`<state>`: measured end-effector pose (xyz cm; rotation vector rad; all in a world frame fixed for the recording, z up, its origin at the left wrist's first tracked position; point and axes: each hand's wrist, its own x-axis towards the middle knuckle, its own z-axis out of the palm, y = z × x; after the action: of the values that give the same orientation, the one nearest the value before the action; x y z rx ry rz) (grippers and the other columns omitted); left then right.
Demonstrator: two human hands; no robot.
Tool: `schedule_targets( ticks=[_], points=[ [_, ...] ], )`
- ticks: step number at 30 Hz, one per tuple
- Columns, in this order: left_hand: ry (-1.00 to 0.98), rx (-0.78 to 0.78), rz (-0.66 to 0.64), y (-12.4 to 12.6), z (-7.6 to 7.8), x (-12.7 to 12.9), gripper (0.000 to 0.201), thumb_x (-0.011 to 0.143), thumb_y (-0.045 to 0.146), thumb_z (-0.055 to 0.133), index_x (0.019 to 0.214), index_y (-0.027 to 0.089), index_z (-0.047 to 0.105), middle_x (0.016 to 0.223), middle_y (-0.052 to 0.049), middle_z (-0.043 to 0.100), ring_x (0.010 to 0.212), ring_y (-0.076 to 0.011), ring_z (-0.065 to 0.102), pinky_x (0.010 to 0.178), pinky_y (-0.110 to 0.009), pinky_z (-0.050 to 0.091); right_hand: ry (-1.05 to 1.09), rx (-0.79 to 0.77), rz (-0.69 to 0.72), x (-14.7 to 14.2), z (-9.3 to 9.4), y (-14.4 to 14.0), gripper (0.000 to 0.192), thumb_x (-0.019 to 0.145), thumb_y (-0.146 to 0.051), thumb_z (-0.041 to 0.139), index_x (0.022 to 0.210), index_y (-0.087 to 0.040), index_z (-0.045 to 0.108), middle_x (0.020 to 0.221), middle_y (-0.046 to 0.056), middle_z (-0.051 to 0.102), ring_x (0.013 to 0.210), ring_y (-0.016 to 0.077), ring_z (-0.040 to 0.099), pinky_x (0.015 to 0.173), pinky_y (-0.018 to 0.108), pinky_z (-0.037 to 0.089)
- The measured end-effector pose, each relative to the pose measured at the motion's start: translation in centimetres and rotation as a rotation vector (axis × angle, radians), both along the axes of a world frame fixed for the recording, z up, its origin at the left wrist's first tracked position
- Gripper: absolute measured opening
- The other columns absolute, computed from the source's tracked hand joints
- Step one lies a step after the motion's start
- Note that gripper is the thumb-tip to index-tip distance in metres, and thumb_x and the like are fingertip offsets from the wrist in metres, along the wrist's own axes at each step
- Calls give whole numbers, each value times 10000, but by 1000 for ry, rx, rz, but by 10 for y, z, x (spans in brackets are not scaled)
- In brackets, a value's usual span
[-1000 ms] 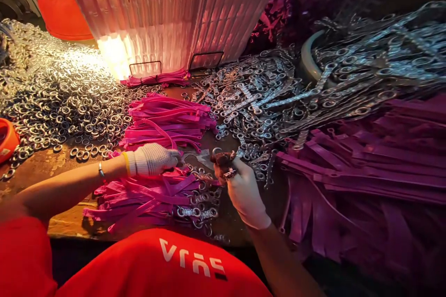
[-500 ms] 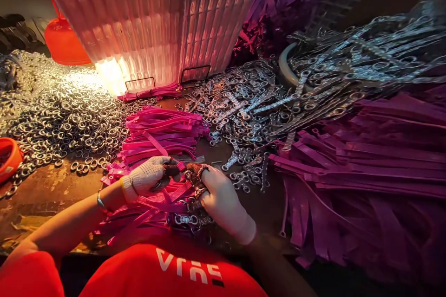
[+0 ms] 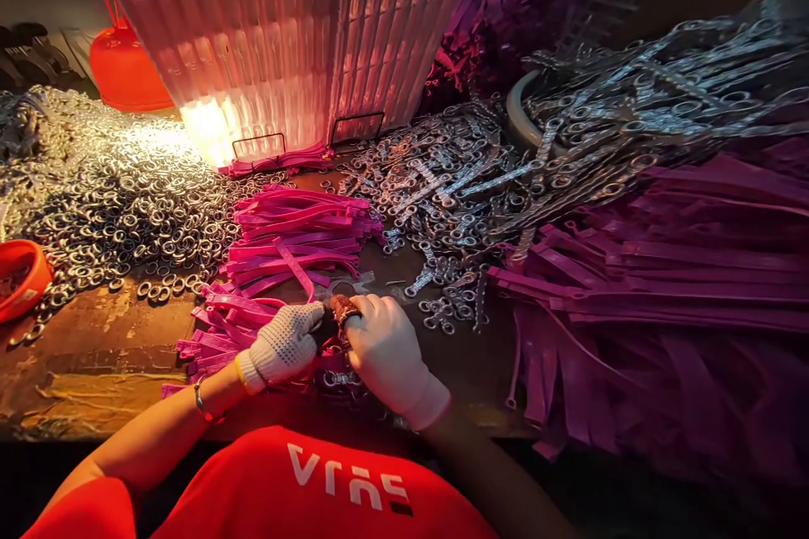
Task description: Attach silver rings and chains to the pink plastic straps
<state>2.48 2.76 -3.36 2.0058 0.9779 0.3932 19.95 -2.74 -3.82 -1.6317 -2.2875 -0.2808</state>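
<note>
My left hand (image 3: 282,345), in a dotted white work glove with dark fingertips, is closed just in front of my body, its fingertips meeting those of my right hand. Pinched in it is a pink strap, mostly hidden by the fingers. My right hand (image 3: 390,354), gloved too with brown worn fingertips, is also closed; what lies in its grip is hidden. Under the hands are metal links with rings (image 3: 341,379), partly covered. A pile of pink straps (image 3: 303,223) lies beyond, and more loose pink straps (image 3: 231,320) spread left of my left hand.
Many metal rings (image 3: 158,202) are heaped at left, beside an orange bowl (image 3: 22,278). Metal linked strips (image 3: 442,160) pile up at centre right, near a round container rim (image 3: 522,114). Purple straps (image 3: 663,295) cover the right side. A corrugated translucent panel (image 3: 253,42) stands behind.
Both hands have drawn closer to my body and turned downward. The pink strap end that showed between the fingertips is now hidden. My view has shifted slightly.
</note>
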Motion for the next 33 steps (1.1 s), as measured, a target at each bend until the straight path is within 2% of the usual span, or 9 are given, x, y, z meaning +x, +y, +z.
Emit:
schedule_targets(
  ticks=[3,6,9,11,17,23,26,30,33],
  points=[
    [-49,-14,11,-1,-5,-1,194,922,229,500,908,146,675,872,-57,722,754,-175,622,683,-264,438,65,-98,-50,1,3,-2,197,738,-17,526,781,-160,654,922,135,664,835,243,526,746,355,378],
    [-165,-75,70,-3,-9,-4,225,938,281,503,877,142,670,835,-56,709,728,-171,595,661,-266,430,93,-316,-61,1,13,-1,240,728,-28,514,870,-151,663,1017,142,688,966,247,585,840,329,411],
    [-152,-50,118,-6,-13,-8,216,921,268,513,806,147,651,744,-47,674,670,-164,547,615,-274,384,41,-573,-128,-1,25,5,274,759,-61,507,972,-149,657,953,118,719,885,232,640,749,311,410],
    [-87,-20,129,-8,-15,-11,209,908,262,521,775,152,640,709,-46,658,646,-162,521,592,-280,350,0,-656,-152,-4,28,7,283,773,-66,493,998,-142,646,897,111,733,811,227,661,670,313,380],
    [-3,-30,83,-12,-10,-14,247,923,270,491,748,151,618,714,-43,656,648,-156,524,592,-276,348,-152,-586,21,-14,26,0,151,826,-176,533,926,-112,627,798,157,717,709,255,676,561,319,301],
    [65,26,-67,-4,29,-37,227,912,205,492,825,170,699,799,-46,716,702,-162,611,635,-250,414,-158,-517,97,-17,32,-1,138,835,-207,548,907,-124,632,731,134,702,669,236,650,553,313,282],
    [105,120,31,10,49,-70,227,892,236,525,920,200,747,829,-51,746,694,-176,641,658,-258,461,-95,-477,42,-14,32,-2,124,807,-171,557,889,-128,640,738,116,696,669,217,625,570,319,288],
    [104,222,243,19,55,-99,247,863,325,597,1000,217,771,983,-81,768,862,-227,679,785,-307,506,-5,-426,-16,8,28,-4,130,803,-163,601,906,-142,676,931,132,713,838,231,625,701,325,381],
    [-38,-11,362,11,49,-90,294,872,402,636,1044,196,756,912,-74,745,705,-166,628,626,-249,489,-20,-384,-163,45,19,-4,251,799,-99,603,1022,-133,714,1114,145,703,1006,257,600,808,349,416]
  ],
)
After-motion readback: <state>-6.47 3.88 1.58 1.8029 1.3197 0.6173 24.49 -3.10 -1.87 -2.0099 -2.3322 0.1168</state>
